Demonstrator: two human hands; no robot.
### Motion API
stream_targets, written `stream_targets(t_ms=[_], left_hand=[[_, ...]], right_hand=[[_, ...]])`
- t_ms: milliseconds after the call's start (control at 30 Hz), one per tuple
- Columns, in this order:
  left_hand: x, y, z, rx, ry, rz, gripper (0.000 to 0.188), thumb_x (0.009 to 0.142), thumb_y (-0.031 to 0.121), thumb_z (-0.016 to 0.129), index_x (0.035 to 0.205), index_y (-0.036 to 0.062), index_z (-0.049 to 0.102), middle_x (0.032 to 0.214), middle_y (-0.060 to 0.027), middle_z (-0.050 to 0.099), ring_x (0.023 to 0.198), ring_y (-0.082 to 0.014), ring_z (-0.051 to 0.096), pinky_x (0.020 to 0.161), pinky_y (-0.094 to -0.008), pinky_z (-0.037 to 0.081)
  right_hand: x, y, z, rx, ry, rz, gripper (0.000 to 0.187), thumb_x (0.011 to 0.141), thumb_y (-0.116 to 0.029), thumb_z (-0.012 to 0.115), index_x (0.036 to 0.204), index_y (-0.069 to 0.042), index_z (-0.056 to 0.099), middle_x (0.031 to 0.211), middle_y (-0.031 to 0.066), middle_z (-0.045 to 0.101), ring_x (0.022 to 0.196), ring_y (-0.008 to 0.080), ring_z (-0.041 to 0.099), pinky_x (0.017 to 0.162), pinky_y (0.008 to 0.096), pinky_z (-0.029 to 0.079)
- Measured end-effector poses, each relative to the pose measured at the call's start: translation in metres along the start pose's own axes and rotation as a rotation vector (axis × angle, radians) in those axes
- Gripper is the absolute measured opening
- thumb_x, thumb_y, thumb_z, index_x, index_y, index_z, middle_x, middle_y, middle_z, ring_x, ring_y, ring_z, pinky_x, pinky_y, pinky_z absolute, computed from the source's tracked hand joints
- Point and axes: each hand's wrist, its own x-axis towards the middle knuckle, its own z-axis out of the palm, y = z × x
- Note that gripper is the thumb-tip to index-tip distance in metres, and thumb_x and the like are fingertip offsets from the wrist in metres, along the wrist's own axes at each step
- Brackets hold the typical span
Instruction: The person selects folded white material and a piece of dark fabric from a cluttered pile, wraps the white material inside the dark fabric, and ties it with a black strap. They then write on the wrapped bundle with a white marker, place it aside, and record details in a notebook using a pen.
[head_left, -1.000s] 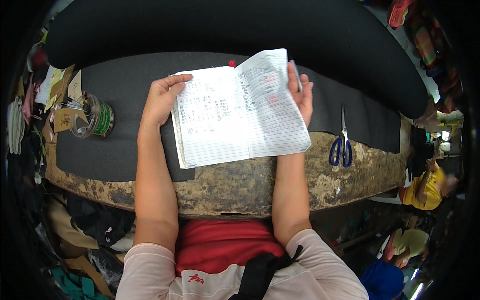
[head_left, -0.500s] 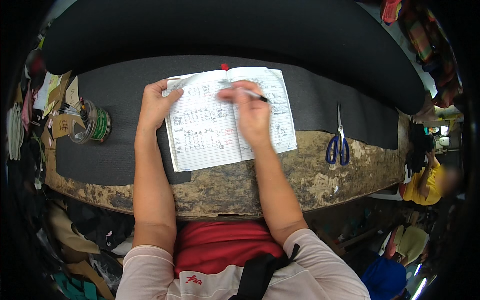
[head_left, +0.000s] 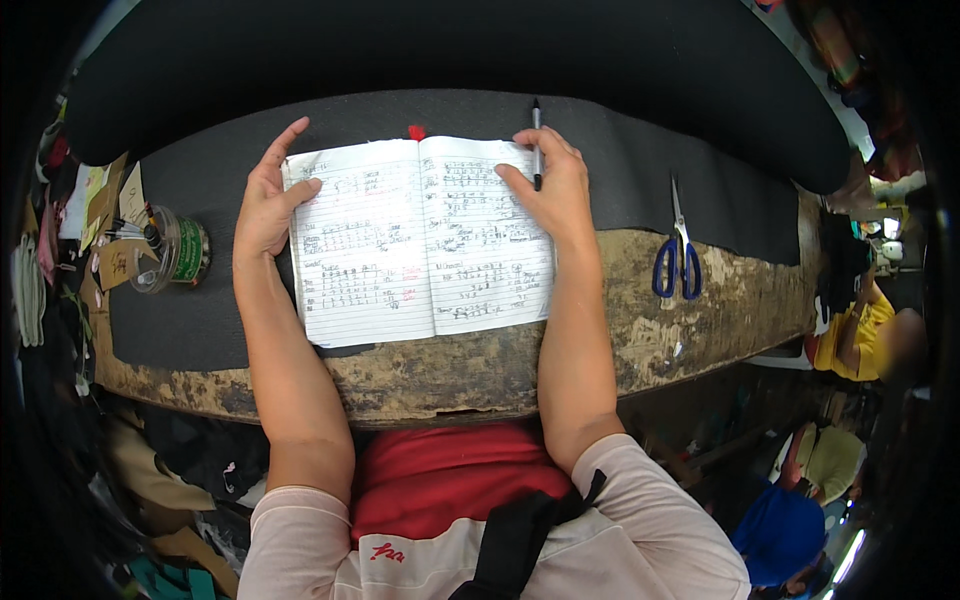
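An open lined notebook (head_left: pixel 370 325) with handwriting in dark and red ink lies on the black cloth and the bare wood. My left hand (head_left: pixel 266 205) is at its left edge, thumb resting on the page and forefinger stretched out beyond the corner; the other fingers are partly hidden. At the upper right corner is my right hand (head_left: pixel 557 190), with a grey and black pen (head_left: pixel 537 125) held between its fingers, pointing away from me. The right thumb reaches over the right page. A small red tab (head_left: pixel 416 132) shows at the top of the notebook's spine.
Blue-handled scissors (head_left: pixel 678 255) lie to the right on the worn wooden table (head_left: pixel 640 345). A clear jar (head_left: pixel 180 250) holding pens stands at left, beside cardboard pieces (head_left: pixel 120 262). A big black roll (head_left: pixel 450 50) spans the far side. A person in yellow (head_left: pixel 855 335) is far right.
The notebook has shifted left with my left hand, whose forefinger is now extended. My right hand has moved from above the pages to the right edge, still with the pen.
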Motion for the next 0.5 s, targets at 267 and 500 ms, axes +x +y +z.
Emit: stream_targets(t_ms=[267, 500], left_hand=[[0.002, 0.000, 0.003, 0.046, 0.032, 0.031, 0.071, 0.072, -0.016, 0.056, 0.138, 0.0031, 0.038, 0.107, -0.0212, 0.061, 0.090, -0.0192, 0.066, 0.077, -0.0314, 0.056], [0.003, -0.001, 0.001, 0.020, 0.001, 0.061, 0.069, 0.073, -0.017, 0.055, 0.138, 0.0026, 0.039, 0.103, -0.0201, 0.063, 0.088, -0.0184, 0.066, 0.076, -0.0303, 0.055]], right_hand=[[0.003, -0.003, -0.003, 0.037, 0.046, -0.066, 0.022, 0.069, -0.003, 0.073, 0.089, -0.007, 0.063, 0.089, 0.0094, 0.066, 0.098, 0.0251, 0.058, 0.093, 0.0394, 0.040], [0.007, 0.000, -0.012, 0.514, 0.002, 0.088, 0.025, 0.071, 0.002, 0.072, 0.093, -0.003, 0.061, 0.086, 0.0064, 0.064, 0.076, 0.0129, 0.061, 0.068, 0.0262, 0.049]])
